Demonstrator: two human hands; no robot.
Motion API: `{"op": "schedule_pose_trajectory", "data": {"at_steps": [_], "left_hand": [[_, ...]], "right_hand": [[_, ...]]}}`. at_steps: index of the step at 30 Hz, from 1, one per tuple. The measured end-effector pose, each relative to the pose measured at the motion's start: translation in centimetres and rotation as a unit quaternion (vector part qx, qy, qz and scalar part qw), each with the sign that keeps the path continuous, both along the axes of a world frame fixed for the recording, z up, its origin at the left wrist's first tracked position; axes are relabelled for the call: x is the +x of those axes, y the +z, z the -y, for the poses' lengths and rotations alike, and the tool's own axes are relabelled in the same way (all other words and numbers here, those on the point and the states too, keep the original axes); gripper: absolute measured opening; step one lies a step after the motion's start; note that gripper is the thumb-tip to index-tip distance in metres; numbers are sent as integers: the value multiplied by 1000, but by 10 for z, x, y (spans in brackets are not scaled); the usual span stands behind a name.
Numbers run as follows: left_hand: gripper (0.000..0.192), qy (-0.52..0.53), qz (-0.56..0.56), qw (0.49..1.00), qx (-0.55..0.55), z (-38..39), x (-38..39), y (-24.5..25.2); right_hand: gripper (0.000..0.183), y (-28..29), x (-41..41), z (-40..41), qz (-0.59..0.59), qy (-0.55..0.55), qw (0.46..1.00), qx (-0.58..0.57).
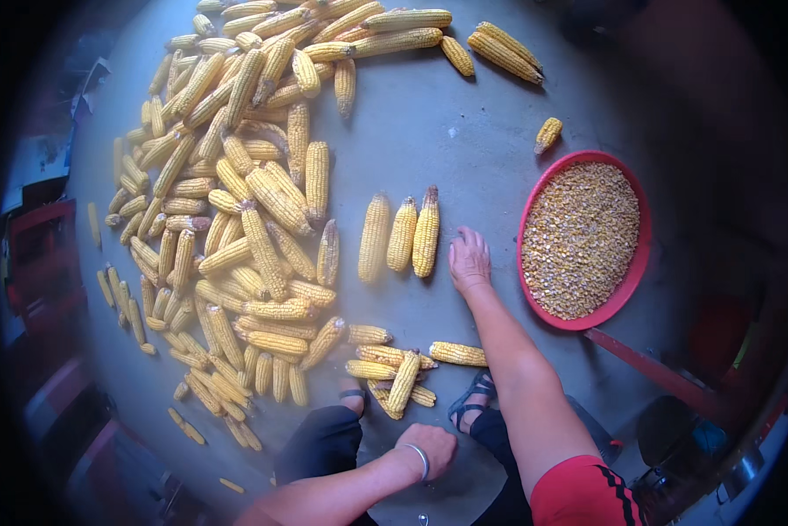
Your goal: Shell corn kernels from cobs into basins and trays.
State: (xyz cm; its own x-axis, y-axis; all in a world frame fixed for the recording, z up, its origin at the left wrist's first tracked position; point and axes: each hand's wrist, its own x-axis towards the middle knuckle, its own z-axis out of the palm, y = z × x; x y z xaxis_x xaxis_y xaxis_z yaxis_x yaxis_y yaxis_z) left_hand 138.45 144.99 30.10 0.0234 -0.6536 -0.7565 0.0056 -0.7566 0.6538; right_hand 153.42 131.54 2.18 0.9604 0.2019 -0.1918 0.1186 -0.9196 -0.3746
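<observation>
My right hand (470, 260) reaches forward over the floor, palm down, with nothing seen in it. Just left of it, three yellow corn cobs stand in a row: a near one (426, 233), a middle one (402, 235) and a hazier outer one (373, 240). My left hand (431, 450) wears a silver bangle (421, 462) and hangs between my knees. Its fingers curl under, out of sight, so what it may hold is hidden. Ahead of it, several cobs lie crossed in a small heap (404, 384) between my sandalled feet. One more cob (458, 354) rests by my right foot.
A large pile of corn cobs (243, 217) spreads over the left side. On the right, a red plastic basket (642, 243) holds loose corn kernels (581, 240). A short cob (548, 135) lies behind it, and two long cobs (506, 54) farther back. A red bar (650, 368) is near the basket.
</observation>
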Motion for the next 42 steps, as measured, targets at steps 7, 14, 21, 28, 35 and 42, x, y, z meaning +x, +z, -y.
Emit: {"op": "schedule_pose_trajectory", "data": {"at_steps": [7,14,21,28,35,42], "left_hand": [[25,-32,-50,987,147,-42,-65,-20],[19,118,13,986,117,-111,-105,3],[16,362,188,903,134,-230,-48,107],[22,444,150,848,249,-358,-32,119],[33,457,133,856,201,-303,44,101],[20,437,-9,879,190,-99,183,174]], "right_hand": [[38,102,-108,18,-474,54,866,-152],[52,276,-239,69,-680,188,675,-218],[33,481,-145,24,-465,56,883,-36],[21,510,-90,-6,-293,145,945,-9],[27,431,-42,3,-253,55,966,-6],[29,383,112,77,-325,2,940,-104]]}}
